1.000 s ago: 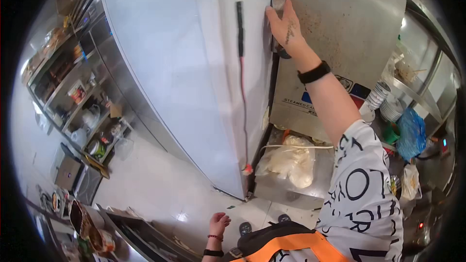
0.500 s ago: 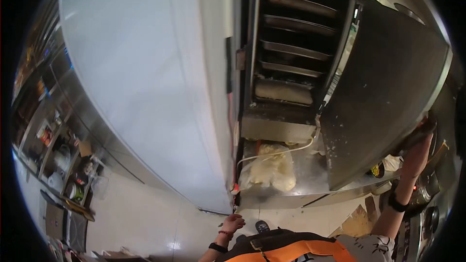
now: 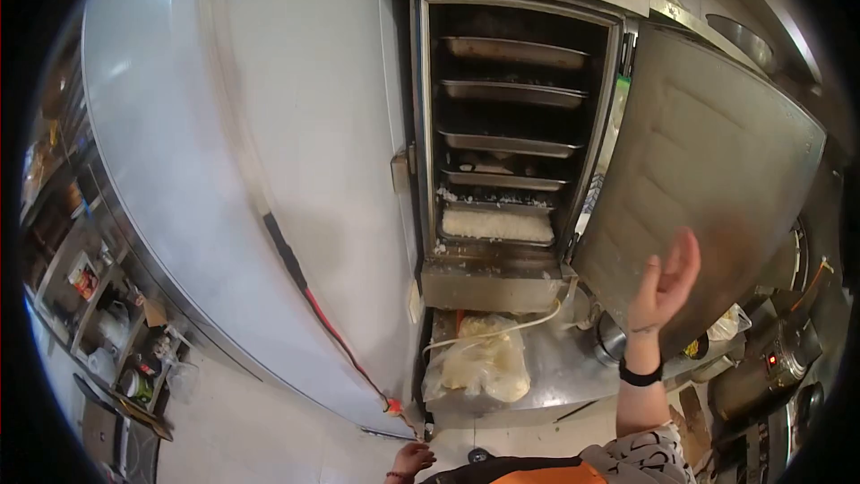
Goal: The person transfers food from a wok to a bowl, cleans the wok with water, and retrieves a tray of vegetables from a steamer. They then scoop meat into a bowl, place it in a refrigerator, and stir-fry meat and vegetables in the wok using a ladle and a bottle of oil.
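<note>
My right hand [image 3: 665, 282] is raised in front of the metal door [image 3: 690, 161] of a tall steel steaming cabinet [image 3: 493, 292], fingers spread and nothing in them. The door stands wide open to the right. Metal trays [image 3: 513, 93] sit on racks inside, and the lowest tray holds white rice [image 3: 495, 224]. More white grains lie scattered around it. Low in the view, my left hand [image 3: 414, 459] hangs by the foot of the white cabinet [image 3: 313, 125], empty, its fingers loosely bent.
A steel counter [image 3: 555, 381] below the cabinet carries a plastic bag [image 3: 484, 363] of pale contents and a hose [image 3: 502, 332]. A round pot [image 3: 611, 338] stands behind the door's lower corner. An appliance with a red light [image 3: 757, 376] is at right, loaded shelves [image 3: 98, 287] at left.
My right hand has come off the door's outer edge and moved left, in front of its inner face. The view has shifted, showing more of the cabinet's top and the rice.
</note>
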The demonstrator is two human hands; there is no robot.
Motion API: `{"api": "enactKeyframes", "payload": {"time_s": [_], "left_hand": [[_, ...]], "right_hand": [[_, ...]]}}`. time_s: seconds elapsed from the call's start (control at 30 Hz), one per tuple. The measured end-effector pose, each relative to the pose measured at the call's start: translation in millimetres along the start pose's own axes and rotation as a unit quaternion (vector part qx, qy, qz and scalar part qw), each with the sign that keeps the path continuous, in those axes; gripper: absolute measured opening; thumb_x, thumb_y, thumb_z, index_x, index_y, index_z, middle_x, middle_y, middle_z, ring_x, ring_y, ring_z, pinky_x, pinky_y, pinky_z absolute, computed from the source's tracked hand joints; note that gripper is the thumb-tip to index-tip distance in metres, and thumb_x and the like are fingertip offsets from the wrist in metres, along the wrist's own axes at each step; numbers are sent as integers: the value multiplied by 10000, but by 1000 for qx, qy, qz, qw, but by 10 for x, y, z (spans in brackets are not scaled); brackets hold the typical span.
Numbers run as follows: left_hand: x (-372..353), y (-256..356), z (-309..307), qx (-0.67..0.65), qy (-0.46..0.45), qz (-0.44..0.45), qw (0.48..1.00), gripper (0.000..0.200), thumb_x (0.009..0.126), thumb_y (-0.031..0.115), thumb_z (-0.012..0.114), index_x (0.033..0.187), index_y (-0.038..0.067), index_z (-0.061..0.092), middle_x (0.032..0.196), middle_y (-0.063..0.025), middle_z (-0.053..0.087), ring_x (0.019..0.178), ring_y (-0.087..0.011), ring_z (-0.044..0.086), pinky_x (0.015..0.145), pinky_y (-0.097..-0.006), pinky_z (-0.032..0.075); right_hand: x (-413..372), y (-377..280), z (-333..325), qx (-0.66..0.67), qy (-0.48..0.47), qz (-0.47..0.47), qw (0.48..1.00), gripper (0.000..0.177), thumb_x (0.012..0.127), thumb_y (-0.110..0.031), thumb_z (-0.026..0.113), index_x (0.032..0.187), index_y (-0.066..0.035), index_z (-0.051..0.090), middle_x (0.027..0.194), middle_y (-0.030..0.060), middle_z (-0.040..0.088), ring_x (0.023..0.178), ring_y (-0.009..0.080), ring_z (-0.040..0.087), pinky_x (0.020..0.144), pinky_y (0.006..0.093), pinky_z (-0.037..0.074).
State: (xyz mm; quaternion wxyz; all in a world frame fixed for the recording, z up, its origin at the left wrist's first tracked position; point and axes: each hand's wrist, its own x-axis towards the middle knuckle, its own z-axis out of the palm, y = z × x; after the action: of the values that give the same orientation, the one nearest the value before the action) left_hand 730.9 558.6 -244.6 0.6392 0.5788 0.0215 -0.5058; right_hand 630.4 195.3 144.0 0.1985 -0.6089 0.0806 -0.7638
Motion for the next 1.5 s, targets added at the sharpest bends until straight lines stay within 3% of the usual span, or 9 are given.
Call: {"api": "enactKeyframes", "payload": {"time_s": [0.27, 0.3, 0.77, 0.83, 0.93, 1.03, 1.27, 1.4, 1.5], "left_hand": [[-291, -212, -438, -5, 166, 42, 985, 289, 833, 78, 551, 1065, -78, 478, 887, -171, 606, 793, -276, 628, 675, -329, 527], [-162, -494, -665, 153, 110, 218, 958, 191, 746, 144, 647, 927, 110, 602, 785, -69, 620, 718, -172, 576, 622, -340, 489], [-668, -740, -306, -187, 167, 99, 963, 236, 754, 115, 575, 968, 14, 566, 723, -100, 585, 571, -210, 548, 518, -299, 459], [-556, -950, -447, 231, 197, 371, 878, 183, 775, 108, 559, 939, 28, 569, 715, -97, 573, 577, -227, 553, 519, -321, 470], [-493, -909, -500, 300, 155, 410, 847, 146, 797, 86, 536, 929, 39, 575, 748, -98, 587, 621, -214, 581, 544, -304, 488], [-426, -568, -425, -110, 76, 117, 984, 165, 814, 77, 528, 968, 32, 564, 779, -95, 596, 670, -192, 596, 597, -278, 502], [-406, 707, 471, -21, 15, 85, 996, 231, 842, 95, 495, 1060, 19, 504, 895, -87, 582, 833, -206, 581, 731, -306, 503], [-315, 949, 723, -39, -69, 119, 990, 252, 853, 74, 533, 1073, -41, 485, 927, -143, 600, 851, -255, 613, 703, -316, 512], [-336, 1158, 866, -3, -109, 120, 987, 211, 866, 76, 524, 1062, 4, 497, 964, -111, 590, 903, -230, 596, 751, -313, 498]], "right_hand": [[829, 483, 1489, -164, -212, -192, 944, 482, 687, -15, 640, 1142, -11, 479, 1151, 165, 499, 1087, 326, 458, 925, 367, 380], [990, 606, 1638, -205, -213, -236, 926, 492, 656, -31, 670, 1116, -21, 496, 1128, 154, 511, 1082, 313, 461, 916, 374, 382], [1441, 843, 1944, -439, -318, -315, 779, 215, 636, -111, 637, 839, -79, 575, 829, 54, 575, 912, 228, 491, 795, 348, 359], [1421, 595, 1772, -417, -330, -318, 785, 250, 609, -113, 663, 840, -84, 571, 824, 50, 571, 910, 226, 488, 798, 347, 357], [1330, 244, 1476, -393, -345, -315, 792, 322, 559, -116, 709, 844, -94, 561, 823, 43, 560, 904, 222, 483, 803, 346, 352], [1227, -25, 1254, -376, -344, -311, 802, 362, 539, -113, 730, 852, -102, 549, 840, 37, 547, 897, 221, 478, 808, 353, 345], [1096, -39, 1004, -307, -307, -299, 850, 459, 551, -89, 737, 967, -100, 544, 904, 52, 535, 926, 253, 475, 836, 386, 330], [881, 165, 785, -70, -151, -141, 976, 604, 718, -207, 706, 1227, -65, 414, 1056, 91, 510, 964, 217, 486, 793, 347, 393], [865, 224, 652, 150, -161, 445, 868, 666, 801, -484, 573, 1191, 18, 375, 1056, 120, 520, 922, 188, 525, 755, 335, 437]]}}
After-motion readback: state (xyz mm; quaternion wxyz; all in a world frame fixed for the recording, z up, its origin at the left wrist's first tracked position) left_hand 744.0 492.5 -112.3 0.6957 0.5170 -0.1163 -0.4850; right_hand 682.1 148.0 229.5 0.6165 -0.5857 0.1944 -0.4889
